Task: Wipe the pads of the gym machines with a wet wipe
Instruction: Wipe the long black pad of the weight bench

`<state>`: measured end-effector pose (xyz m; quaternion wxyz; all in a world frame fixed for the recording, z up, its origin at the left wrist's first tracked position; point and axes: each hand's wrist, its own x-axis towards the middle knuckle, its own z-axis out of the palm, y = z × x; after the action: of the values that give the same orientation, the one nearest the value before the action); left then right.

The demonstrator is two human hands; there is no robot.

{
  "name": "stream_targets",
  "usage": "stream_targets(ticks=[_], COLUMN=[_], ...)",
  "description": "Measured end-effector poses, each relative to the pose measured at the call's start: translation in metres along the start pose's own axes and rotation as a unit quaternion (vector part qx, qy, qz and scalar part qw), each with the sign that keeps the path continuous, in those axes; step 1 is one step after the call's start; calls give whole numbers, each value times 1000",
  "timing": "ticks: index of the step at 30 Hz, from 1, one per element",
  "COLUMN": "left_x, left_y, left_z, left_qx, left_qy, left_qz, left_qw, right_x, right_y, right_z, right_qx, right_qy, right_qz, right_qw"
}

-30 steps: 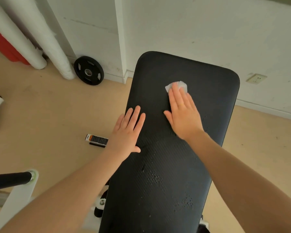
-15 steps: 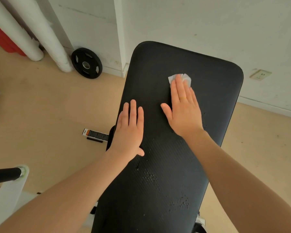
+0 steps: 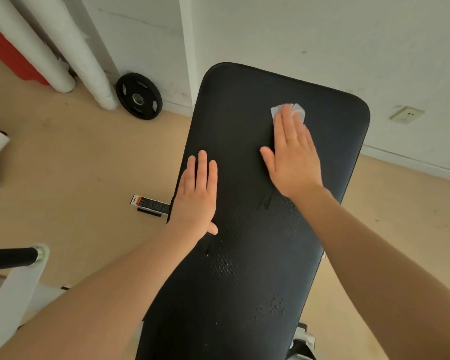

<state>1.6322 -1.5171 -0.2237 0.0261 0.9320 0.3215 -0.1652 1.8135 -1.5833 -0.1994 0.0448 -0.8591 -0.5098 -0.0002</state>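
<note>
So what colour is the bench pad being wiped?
Black, with a fine ribbed texture; the bench pad shows clearly in the head view.

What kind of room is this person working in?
Most likely a small gym or workout room. A long black padded bench fills the view, a black weight plate leans against the wall, and a black-gripped bar on a white frame shows at the left.

A single wide-angle view is taken from the person's head, directed forward and steeply down; the black bench pad (image 3: 257,229) is seen at close range, filling the centre from the bottom edge towards the wall (image 3: 322,35); both forearms are seen entering from the lower corners; straight lines near the edges appear bent, probably by the lens.
</note>
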Motion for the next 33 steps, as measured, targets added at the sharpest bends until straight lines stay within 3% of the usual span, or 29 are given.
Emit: stream_targets(ticks=[6, 8, 11, 14, 17, 22, 24, 29, 33], left_x=[-5, -7, -4, 5, 14, 17, 17, 17, 14], left_y=[4, 4, 8, 17, 35, 47, 48, 49, 53], left_z=[-7, -9, -12, -20, -28, -28, -28, -27, -31], left_qx=[37, 48, 40, 23, -3, -14, -6, -3, 1], left_qy=[0, 15, 28, 34, 36, 33, 34, 39, 24], left_qz=[-13, -11, 51, 106, 91, 54, 51, 46, 29], left_qw=[999, 999, 998, 993, 995, 998, 998, 998, 999], right_x=[-101, -97, -59, -23, -32, -94, -81, -9, -54], right_y=[-11, -2, 11, 22, 25, 25, 32, 49, 39], right_z=[29, 28, 16, 0, 0, 17, 12, -10, 8], right_qx=[-62, -94, -116, -54, 1, -59, -86, -53, -27], right_qy=[-121, -127, -33, -19, -31, -104, -88, -23, -31], right_qz=[-127, -150, -66, 35, 20, -62, -70, 35, 11], right_qw=[983, 976, 991, 998, 999, 991, 990, 998, 999])
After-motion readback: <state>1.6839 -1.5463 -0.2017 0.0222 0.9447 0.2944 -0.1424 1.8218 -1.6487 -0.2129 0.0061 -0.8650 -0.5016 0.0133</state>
